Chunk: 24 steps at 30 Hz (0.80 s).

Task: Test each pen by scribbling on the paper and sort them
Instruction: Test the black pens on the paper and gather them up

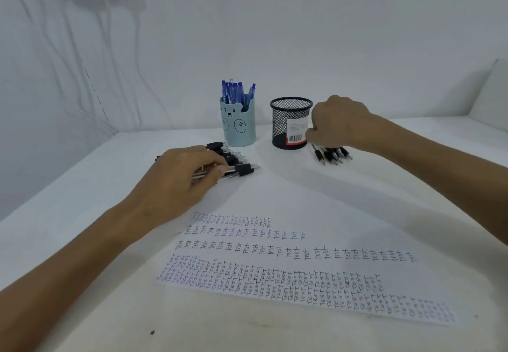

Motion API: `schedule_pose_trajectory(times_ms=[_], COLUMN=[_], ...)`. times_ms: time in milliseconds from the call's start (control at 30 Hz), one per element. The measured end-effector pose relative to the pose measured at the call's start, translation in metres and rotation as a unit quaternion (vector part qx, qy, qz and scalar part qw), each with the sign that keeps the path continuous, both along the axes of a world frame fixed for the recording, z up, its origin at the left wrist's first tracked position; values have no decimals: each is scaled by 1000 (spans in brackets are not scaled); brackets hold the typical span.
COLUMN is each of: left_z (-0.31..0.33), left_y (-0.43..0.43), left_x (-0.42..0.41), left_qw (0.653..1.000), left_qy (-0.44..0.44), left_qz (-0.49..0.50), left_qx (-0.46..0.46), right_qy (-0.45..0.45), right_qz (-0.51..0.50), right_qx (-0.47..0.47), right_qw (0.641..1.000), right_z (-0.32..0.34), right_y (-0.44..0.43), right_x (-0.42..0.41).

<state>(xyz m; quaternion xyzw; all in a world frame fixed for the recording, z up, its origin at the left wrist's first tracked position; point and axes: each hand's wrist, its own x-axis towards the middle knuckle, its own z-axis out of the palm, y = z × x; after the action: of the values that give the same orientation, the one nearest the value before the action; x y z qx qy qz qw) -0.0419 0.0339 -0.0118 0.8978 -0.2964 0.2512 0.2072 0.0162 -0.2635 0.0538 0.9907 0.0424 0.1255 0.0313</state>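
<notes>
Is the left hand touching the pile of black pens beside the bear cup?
Touching. The head view shows the left hand over the black pens, fingers and thumb curled onto their clear barrels with no gap.

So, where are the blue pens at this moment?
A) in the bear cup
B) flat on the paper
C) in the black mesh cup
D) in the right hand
A: the blue pens stand upright in the bear cup, and nothing rises above the rim of the mesh cup beside it.
</notes>
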Motion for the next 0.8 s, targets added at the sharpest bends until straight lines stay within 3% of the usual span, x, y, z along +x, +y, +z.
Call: schedule_pose_trajectory(times_ms=[167,267,433,600,667,800], left_z=[3,3,5,6,8,9], left_y=[-8,-14,-21,-19,-15,-3], left_x=[-5,-10,-16,-21,-20,-13], left_qw=[999,996,991,984,982,982], left_qy=[-3,28,41,64,71,115], left_qz=[-14,-25,-55,-82,-86,-116], left_qx=[-33,-77,-115,-146,-155,-94], right_qy=[-10,14,-60,-81,-100,-54], right_qz=[185,299,432,429,419,363], right_qx=[14,13,14,45,104,193], right_qw=[983,954,900,899,896,910], right_z=[-12,-27,-51,-53,-50,-42], right_y=[36,49,67,66,62,55], right_x=[-31,-37,-43,-41,-46,-52])
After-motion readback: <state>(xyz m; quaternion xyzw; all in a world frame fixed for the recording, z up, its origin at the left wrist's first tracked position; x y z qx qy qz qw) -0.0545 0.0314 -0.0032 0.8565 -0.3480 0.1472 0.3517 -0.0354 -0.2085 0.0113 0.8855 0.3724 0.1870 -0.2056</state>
